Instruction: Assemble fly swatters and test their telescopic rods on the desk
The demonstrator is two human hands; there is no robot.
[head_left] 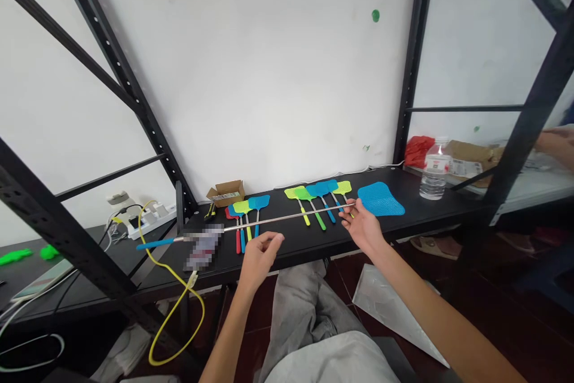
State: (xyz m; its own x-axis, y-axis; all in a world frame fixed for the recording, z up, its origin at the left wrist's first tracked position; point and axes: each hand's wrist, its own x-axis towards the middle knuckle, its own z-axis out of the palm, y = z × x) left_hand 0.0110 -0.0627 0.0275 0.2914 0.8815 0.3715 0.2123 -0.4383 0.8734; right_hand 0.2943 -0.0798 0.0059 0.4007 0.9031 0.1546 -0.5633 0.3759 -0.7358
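A long blue fly swatter [381, 199] with its thin metal rod drawn out stretches across the black shelf to a blue handle at the left. My right hand [359, 221] pinches the rod close to the broad blue head. Below the middle of the rod is my left hand [261, 256], fingers curled toward the thumb; I see nothing in them, and the rod passes apart from it. Shorter swatters lie in two fanned groups: one with a red handle [238, 242] at the left, another with a green handle [320, 220] in the middle.
Behind the left group sits an open cardboard box [226, 192]. A water bottle [434, 171] stands at the right by a red bag [418, 151]. A yellow cable [201, 311] loops past the shelf's front edge. Black posts [408, 72] frame both sides; a power strip [155, 220] is left.
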